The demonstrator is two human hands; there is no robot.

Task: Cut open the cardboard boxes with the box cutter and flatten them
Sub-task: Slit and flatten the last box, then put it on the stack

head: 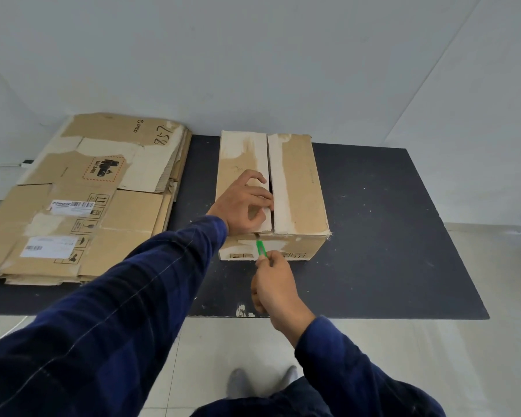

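Observation:
A closed cardboard box (pixel 298 188) lies on a dark mat (pixel 373 224), its two top flaps meeting at a centre seam that gapes slightly. My left hand (pixel 244 203) rests on the left flap, fingertips curled at the seam. My right hand (pixel 275 284) grips a green box cutter (pixel 261 247). The cutter's tip touches the near end of the seam at the box's front top edge. The blade itself is too small to make out.
A stack of flattened cardboard boxes (pixel 82 200) lies to the left, partly on the mat. A white wall rises right behind the box. Light tiled floor (pixel 403 350) lies in front of the mat, with my feet (pixel 262 383) on it.

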